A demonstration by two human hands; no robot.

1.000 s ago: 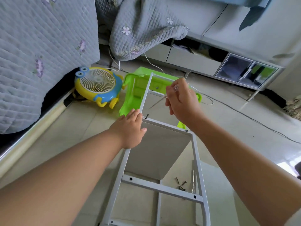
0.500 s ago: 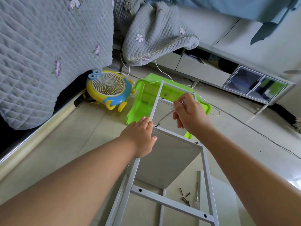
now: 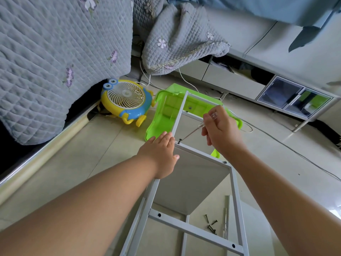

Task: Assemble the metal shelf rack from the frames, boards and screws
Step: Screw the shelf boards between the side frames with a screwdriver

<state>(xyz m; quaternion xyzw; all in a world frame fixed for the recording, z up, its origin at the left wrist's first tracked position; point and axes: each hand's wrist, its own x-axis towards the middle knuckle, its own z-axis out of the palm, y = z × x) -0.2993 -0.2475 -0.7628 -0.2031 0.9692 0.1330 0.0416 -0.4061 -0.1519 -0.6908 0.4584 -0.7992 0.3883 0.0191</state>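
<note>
Head view: left hand (image 3: 162,154) flat on frame (image 3: 177,121), right hand (image 3: 223,133) gripping screwdriver (image 3: 191,133) at screw (image 3: 180,140).

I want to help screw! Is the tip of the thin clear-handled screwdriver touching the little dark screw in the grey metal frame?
Touching. The head view shows the screwdriver tip meeting the screw head at the frame corner, with no gap.
</note>
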